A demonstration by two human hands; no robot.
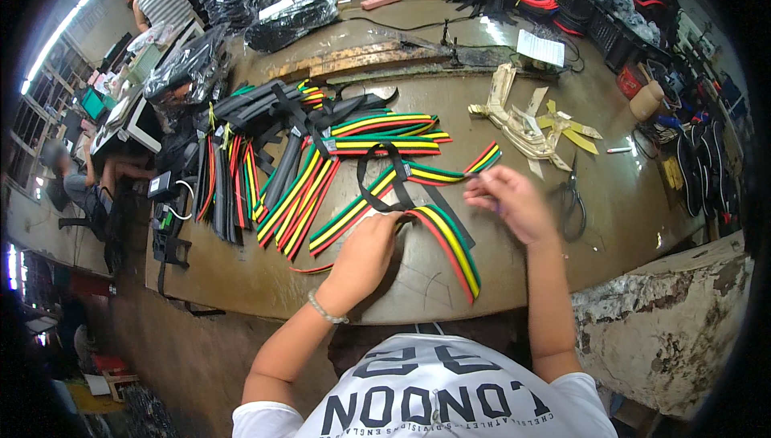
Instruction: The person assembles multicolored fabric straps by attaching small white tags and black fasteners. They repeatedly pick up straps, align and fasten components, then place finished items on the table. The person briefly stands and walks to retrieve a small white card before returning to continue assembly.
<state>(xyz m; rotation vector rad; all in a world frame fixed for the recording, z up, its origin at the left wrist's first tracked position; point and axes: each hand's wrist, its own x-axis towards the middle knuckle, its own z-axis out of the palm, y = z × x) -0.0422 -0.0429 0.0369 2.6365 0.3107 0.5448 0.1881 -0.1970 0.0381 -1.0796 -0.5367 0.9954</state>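
Observation:
A flat strap with green, yellow, black and red stripes (446, 237) droops over the table near me. My left hand (367, 255) is closed around its upper end, next to a black webbing loop (365, 177). Just beyond lies a second striped strap (345, 217), running up to the right. Over its far part is my right hand (507, 203), thumb and fingers pinched together. Something small and dark shows at those fingertips, too small to name. Black-handled scissors (572, 207) lie right of this hand.
Bundles of striped straps (301, 205) and dark grey strips (221, 189) cover the table's left side. Cream and yellow strips (522, 129), a white paper (540, 48) and a pen (619, 150) lie farther right. Wooden bars (345, 61) cross the back. A person (165, 4) is at far left.

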